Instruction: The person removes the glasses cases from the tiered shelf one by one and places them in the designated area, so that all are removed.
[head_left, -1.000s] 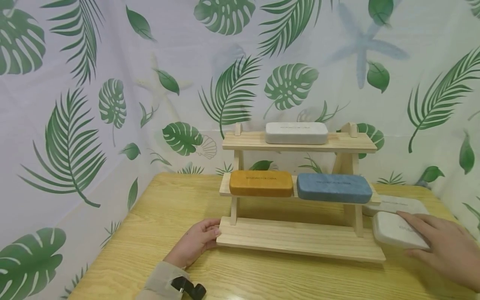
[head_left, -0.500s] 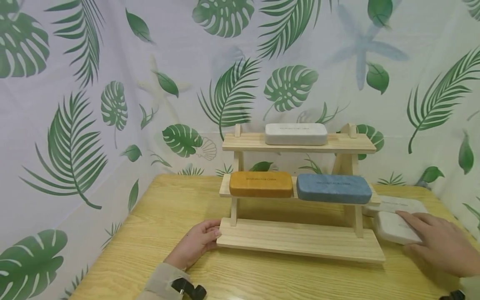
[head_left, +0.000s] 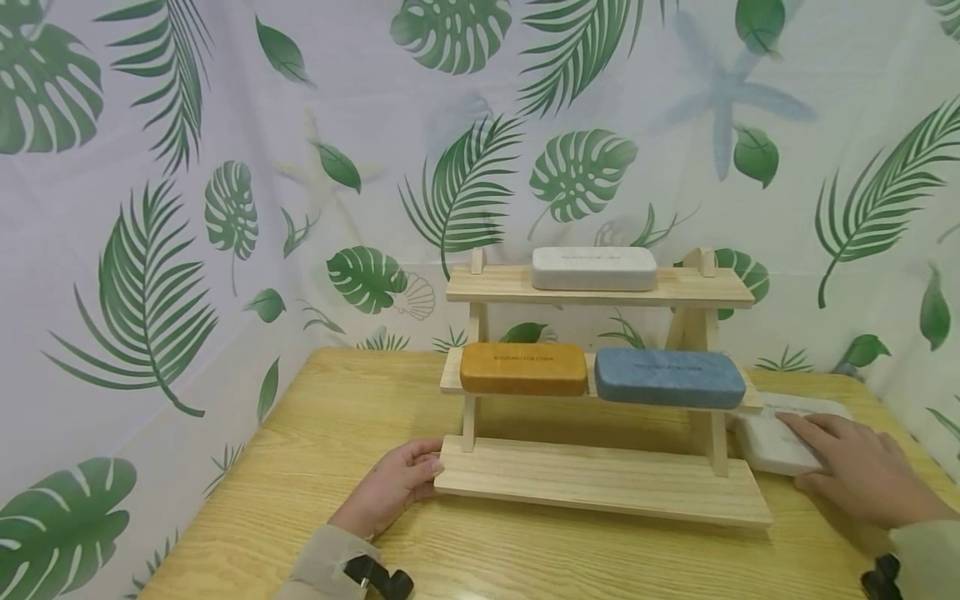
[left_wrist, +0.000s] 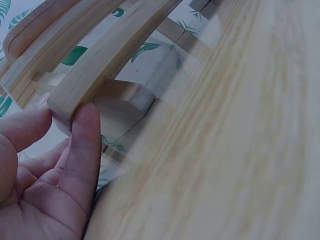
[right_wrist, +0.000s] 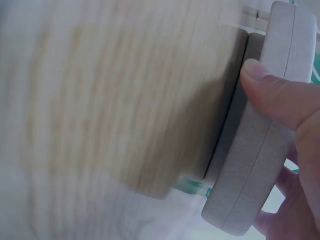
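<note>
A three-tier wooden display rack stands on the table. My left hand pinches the left end of its bottom board, thumb and finger on the wood in the left wrist view. Beyond the rack's right end, my right hand grips a white glasses case, thumb on its side. That case fills the right of the right wrist view. Behind it lies another white case, partly covered; whether the two touch I cannot tell.
On the top tier sits a white glasses case. The middle tier bears an orange case and a blue case. A leaf-patterned cloth hangs behind the wooden table.
My right hand has moved the white case away from me and slightly left, and lowered it, towards the other white case. My left hand has stayed at the board's end.
</note>
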